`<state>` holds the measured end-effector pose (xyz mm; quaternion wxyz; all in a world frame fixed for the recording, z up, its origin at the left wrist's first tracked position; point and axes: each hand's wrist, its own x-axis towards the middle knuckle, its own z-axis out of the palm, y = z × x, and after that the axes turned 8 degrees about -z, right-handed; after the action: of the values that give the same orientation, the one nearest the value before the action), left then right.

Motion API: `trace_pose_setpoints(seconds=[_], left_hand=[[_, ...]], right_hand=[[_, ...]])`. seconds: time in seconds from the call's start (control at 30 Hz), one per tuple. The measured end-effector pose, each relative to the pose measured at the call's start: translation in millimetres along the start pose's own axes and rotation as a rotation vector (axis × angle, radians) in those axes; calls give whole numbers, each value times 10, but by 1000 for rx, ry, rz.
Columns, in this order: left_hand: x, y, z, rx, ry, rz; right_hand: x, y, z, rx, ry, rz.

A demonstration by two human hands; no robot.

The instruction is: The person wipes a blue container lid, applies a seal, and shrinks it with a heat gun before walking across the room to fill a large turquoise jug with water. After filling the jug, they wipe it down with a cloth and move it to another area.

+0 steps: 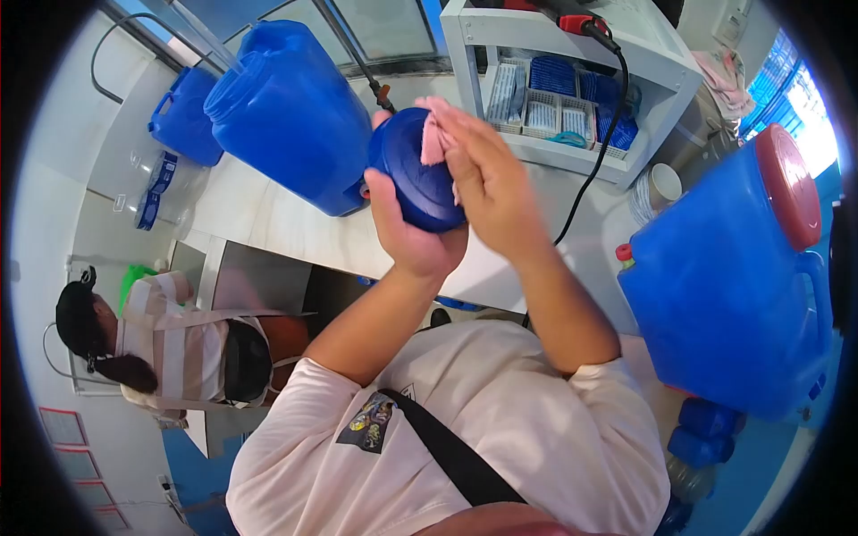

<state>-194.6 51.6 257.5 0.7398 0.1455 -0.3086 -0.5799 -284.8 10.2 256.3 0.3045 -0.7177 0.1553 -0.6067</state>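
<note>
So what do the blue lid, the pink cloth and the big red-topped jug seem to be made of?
Blue lid: likely plastic; smooth, slight sheen, rounded rim. Pink cloth: matte fabric, soft folds, fibre unclear. Jug: probably plastic; smooth, with a moulded-looking handle.

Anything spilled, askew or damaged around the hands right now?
No spill or damage shows. The large blue container at left looks uncapped, unlike the red-lidded container at right; a blue lid sits in the left hand under a pink cloth. Nothing else stands out.
</note>
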Motion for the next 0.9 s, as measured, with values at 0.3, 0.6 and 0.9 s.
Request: trace_pose_setpoints(seconds=[0.3,0.6,0.9], left_hand=[[29,183,-217,1094,-463,615],[-275,42,-181,1249,-316,324],[-3,662,40,-174,-128,-235]], right_hand=[[-432,-292,165,1173,295,512],[-200,-235,-111,767,166,189],[32,-203,-54,-377,-173,-470]])
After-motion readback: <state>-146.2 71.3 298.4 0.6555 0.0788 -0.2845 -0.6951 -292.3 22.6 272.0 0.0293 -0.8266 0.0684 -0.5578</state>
